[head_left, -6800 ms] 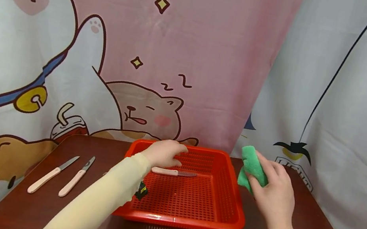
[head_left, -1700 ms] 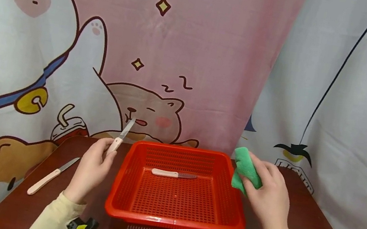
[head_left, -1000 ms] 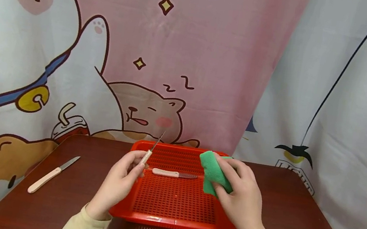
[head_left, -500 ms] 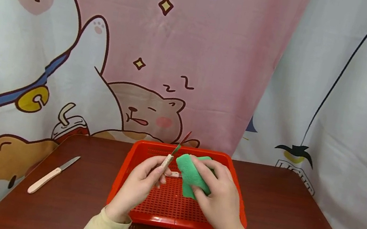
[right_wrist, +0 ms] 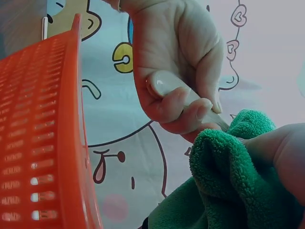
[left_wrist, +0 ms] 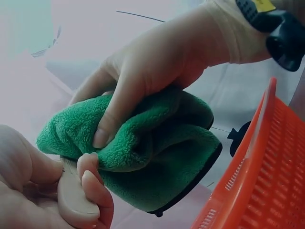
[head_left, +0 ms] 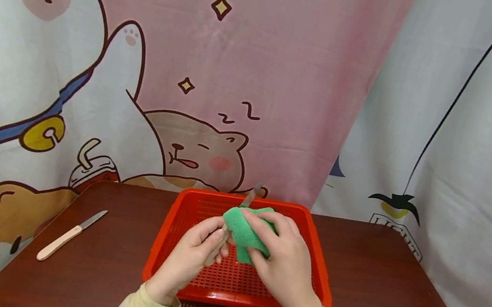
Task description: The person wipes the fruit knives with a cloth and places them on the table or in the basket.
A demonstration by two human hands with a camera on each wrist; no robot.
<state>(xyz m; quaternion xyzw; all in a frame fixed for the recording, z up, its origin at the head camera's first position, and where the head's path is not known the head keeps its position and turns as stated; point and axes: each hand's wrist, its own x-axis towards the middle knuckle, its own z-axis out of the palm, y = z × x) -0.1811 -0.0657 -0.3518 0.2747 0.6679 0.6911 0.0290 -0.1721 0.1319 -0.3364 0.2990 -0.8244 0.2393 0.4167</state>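
My left hand point(head_left: 194, 250) grips a knife by its pale handle point(right_wrist: 183, 98), fingers curled round it, as both wrist views show. The knife's blade point(head_left: 252, 195) points up and away, its tip showing beyond a green cloth point(head_left: 245, 234). My right hand point(head_left: 282, 261) pinches that folded cloth over the blade, close to the handle; the blade's lower part is hidden by it. Both hands are above a red perforated basket point(head_left: 158, 247). In the left wrist view the cloth point(left_wrist: 152, 138) hangs in folds with a dark edge, the right thumb pressed on it.
Another knife point(head_left: 68, 238) with a pale handle lies on the dark brown table point(head_left: 396, 301), left of the basket. A patterned curtain point(head_left: 287, 74) hangs behind the table. The hands cover much of the basket's inside.
My left hand took a second knife from the table and brought it rightward over the basket. My right hand moved left with the cloth, which now wraps the blade.
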